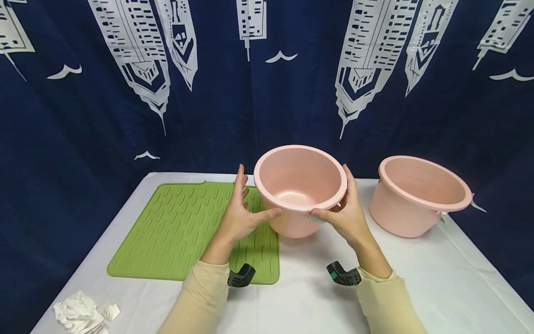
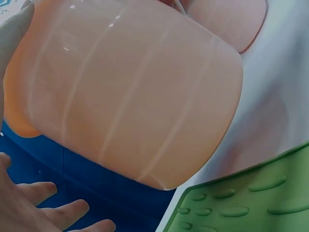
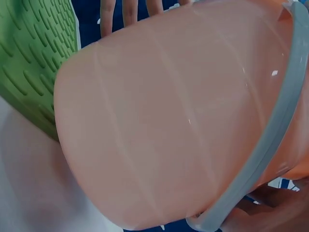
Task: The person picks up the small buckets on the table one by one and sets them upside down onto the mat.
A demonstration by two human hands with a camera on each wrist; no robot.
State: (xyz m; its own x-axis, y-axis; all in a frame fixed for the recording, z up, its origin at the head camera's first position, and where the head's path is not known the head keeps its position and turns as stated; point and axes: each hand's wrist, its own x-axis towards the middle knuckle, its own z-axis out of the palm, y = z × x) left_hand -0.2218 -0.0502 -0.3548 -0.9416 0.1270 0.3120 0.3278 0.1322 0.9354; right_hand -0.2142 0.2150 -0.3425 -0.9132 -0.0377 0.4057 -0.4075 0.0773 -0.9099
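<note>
A pale pink bucket (image 1: 294, 222) is held tilted above the table, its mouth turned toward me, with its shadow on the cloth. My right hand (image 1: 346, 215) grips its right side, thumb at the front below the rim and fingers round behind. The bucket's light grey handle (image 3: 270, 140) runs down to that hand in the right wrist view. My left hand (image 1: 239, 213) is at the left side, thumb tip right at the wall. Its other fingers (image 2: 67, 212) are spread and straight, standing away from the pink wall in the left wrist view.
A second pink bucket (image 1: 402, 213) stands at the right back of the white-covered table (image 1: 292, 306). The green ridged mat (image 1: 179, 232) lies on the left, partly behind my left arm. Crumpled white paper (image 1: 79, 311) sits near the front left. A dark blue curtain (image 1: 250, 116) hangs behind.
</note>
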